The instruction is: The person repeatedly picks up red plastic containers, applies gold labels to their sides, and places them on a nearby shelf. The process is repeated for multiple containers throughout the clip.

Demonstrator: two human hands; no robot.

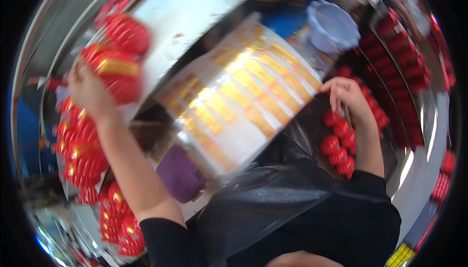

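My left hand (90,89) reaches to the left. Its blurred fingers are drawn together at the edge of a ribbed red lantern (122,79) with a gold band; whether they grip it cannot be made out. My right hand (348,98) hovers by the right edge of a white sheet (229,142) bearing rows of shiny gold strips (248,84). Its fingers are curled, the index finger reaching toward the sheet's edge; what they hold is too small to tell. Under this hand hang strings of small red lanterns (339,145).
More red lanterns (83,155) hang in bunches on the left. A white tabletop (187,13) stands behind. Around the sheet are a purple object (180,173) and, at the back right, a pale blue basin (334,28). Rows of dark red goods (390,67) line the right.
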